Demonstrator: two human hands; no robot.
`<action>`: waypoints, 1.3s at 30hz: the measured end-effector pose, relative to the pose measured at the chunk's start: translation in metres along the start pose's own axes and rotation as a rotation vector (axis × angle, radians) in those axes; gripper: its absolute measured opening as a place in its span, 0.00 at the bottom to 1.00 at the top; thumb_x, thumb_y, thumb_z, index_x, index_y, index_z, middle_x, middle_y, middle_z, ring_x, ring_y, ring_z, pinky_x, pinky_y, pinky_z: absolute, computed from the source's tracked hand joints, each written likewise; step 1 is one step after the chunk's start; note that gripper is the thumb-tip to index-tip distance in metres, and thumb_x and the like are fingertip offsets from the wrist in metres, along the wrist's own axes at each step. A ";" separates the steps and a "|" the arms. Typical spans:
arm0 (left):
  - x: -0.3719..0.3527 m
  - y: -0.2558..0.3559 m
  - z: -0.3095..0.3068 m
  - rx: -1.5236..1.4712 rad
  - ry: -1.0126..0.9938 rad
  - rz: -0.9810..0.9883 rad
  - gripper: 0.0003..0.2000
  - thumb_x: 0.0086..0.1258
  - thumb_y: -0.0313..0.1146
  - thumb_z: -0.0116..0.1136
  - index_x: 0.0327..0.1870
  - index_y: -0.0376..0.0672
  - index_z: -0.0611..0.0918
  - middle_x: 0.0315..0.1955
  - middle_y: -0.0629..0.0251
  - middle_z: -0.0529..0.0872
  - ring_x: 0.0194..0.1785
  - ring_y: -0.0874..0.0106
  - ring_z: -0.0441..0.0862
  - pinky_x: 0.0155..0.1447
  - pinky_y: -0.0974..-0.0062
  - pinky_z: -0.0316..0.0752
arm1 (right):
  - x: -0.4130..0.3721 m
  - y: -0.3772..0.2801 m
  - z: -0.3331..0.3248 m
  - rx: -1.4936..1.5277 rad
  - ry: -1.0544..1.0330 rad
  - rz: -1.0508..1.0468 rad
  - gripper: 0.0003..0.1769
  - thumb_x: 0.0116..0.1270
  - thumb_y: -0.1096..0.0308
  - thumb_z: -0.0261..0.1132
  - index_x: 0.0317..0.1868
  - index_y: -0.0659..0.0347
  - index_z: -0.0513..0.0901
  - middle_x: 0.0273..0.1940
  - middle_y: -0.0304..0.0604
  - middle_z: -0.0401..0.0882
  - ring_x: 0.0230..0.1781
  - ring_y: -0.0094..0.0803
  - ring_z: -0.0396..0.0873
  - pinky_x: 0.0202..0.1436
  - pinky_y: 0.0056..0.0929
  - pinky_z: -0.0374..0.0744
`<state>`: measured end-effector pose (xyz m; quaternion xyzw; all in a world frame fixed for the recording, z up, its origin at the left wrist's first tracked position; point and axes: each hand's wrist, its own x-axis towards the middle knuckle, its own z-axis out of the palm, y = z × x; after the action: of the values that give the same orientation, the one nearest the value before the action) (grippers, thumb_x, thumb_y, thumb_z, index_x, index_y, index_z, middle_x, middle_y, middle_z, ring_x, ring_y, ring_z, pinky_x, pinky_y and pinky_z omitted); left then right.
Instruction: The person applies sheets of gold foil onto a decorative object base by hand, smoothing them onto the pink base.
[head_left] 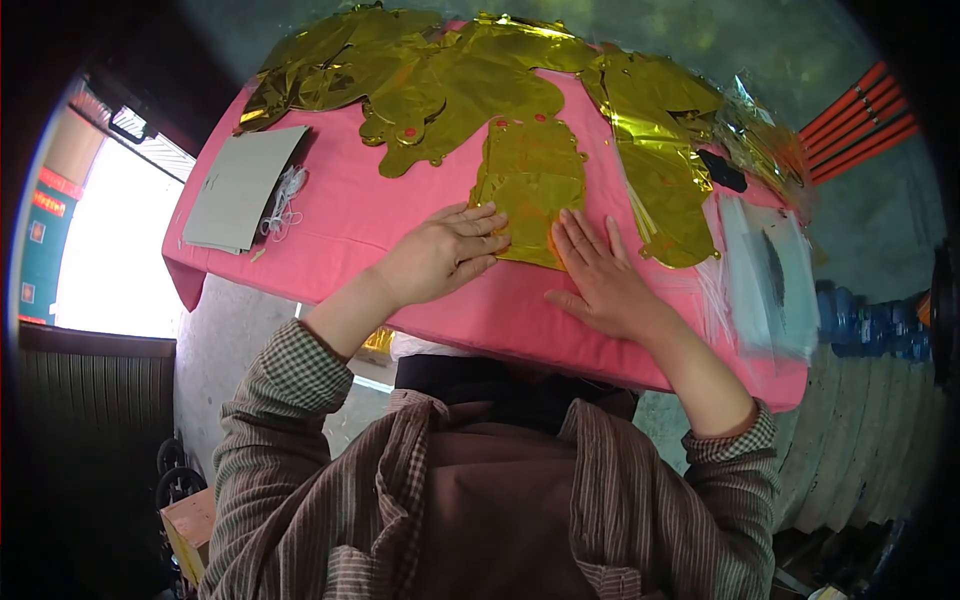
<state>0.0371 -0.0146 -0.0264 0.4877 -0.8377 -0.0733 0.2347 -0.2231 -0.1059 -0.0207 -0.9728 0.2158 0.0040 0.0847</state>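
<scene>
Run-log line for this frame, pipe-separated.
left hand: open, on left edge of gold foil piece | right hand: open, on its right edge | piece: on pink cloth | other gold foil: far side

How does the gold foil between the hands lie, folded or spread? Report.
Folded: the gold foil makes a compact, roughly rectangular panel, creased across.

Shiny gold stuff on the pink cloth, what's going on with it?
A person is pressing both hands to a gold foil piece on the pink cloth. The left hand is at its left edge, the right hand at its right edge. More gold foil lies behind it, and grey cards lie off to the left.
</scene>
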 end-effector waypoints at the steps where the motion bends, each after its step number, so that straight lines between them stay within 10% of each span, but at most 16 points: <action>1: -0.001 0.001 -0.001 0.012 -0.010 -0.006 0.16 0.67 0.35 0.56 0.54 0.42 0.81 0.58 0.55 0.78 0.67 0.58 0.70 0.71 0.58 0.61 | 0.000 -0.001 -0.001 -0.027 -0.014 -0.007 0.46 0.71 0.40 0.47 0.74 0.69 0.46 0.76 0.57 0.41 0.78 0.44 0.37 0.76 0.52 0.31; 18: 0.050 0.000 0.014 -0.056 0.080 -0.025 0.12 0.62 0.34 0.61 0.46 0.43 0.82 0.44 0.61 0.78 0.50 0.61 0.73 0.56 0.64 0.68 | 0.002 -0.002 -0.002 -0.021 -0.060 0.018 0.47 0.69 0.38 0.46 0.73 0.70 0.47 0.75 0.59 0.41 0.78 0.46 0.36 0.76 0.54 0.29; 21: 0.046 0.003 0.014 -0.003 0.054 -0.035 0.14 0.62 0.32 0.61 0.49 0.43 0.81 0.48 0.60 0.77 0.53 0.60 0.72 0.57 0.64 0.67 | -0.001 0.004 0.005 0.032 0.097 -0.030 0.43 0.69 0.42 0.51 0.71 0.68 0.55 0.74 0.57 0.48 0.77 0.45 0.42 0.76 0.55 0.30; 24: 0.046 0.004 0.013 0.021 0.042 -0.042 0.15 0.63 0.33 0.61 0.50 0.44 0.80 0.49 0.60 0.76 0.53 0.59 0.71 0.57 0.64 0.67 | 0.000 0.018 0.000 0.049 0.250 -0.103 0.31 0.67 0.53 0.59 0.63 0.66 0.71 0.66 0.54 0.67 0.68 0.44 0.64 0.74 0.51 0.53; 26: 0.046 0.005 0.014 0.036 0.037 -0.039 0.15 0.63 0.33 0.61 0.50 0.44 0.80 0.49 0.60 0.76 0.52 0.59 0.71 0.57 0.64 0.67 | 0.012 0.033 -0.005 0.344 0.261 -0.001 0.16 0.63 0.65 0.63 0.47 0.66 0.81 0.48 0.46 0.82 0.50 0.37 0.79 0.56 0.39 0.75; 33: 0.045 0.006 0.016 0.055 0.055 -0.042 0.15 0.63 0.34 0.61 0.51 0.44 0.79 0.48 0.60 0.76 0.52 0.59 0.71 0.57 0.64 0.67 | 0.083 0.088 -0.008 0.630 0.397 0.419 0.10 0.58 0.67 0.69 0.32 0.65 0.80 0.25 0.39 0.79 0.25 0.23 0.77 0.27 0.25 0.74; 35: 0.045 0.006 0.016 0.050 0.054 -0.047 0.15 0.63 0.34 0.60 0.51 0.44 0.79 0.49 0.60 0.76 0.52 0.59 0.71 0.57 0.64 0.67 | 0.095 0.085 -0.027 0.883 0.037 0.628 0.10 0.57 0.66 0.71 0.28 0.61 0.79 0.19 0.37 0.76 0.15 0.21 0.72 0.15 0.23 0.67; 39: 0.045 0.004 0.017 0.052 0.071 -0.041 0.16 0.63 0.33 0.60 0.52 0.45 0.79 0.49 0.61 0.76 0.52 0.59 0.71 0.57 0.64 0.67 | 0.115 0.091 -0.023 0.914 -0.009 0.630 0.12 0.53 0.65 0.72 0.27 0.66 0.81 0.17 0.43 0.76 0.10 0.25 0.69 0.10 0.23 0.64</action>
<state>0.0072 -0.0521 -0.0254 0.5130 -0.8203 -0.0389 0.2500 -0.1578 -0.2395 -0.0185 -0.7253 0.4758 -0.0609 0.4938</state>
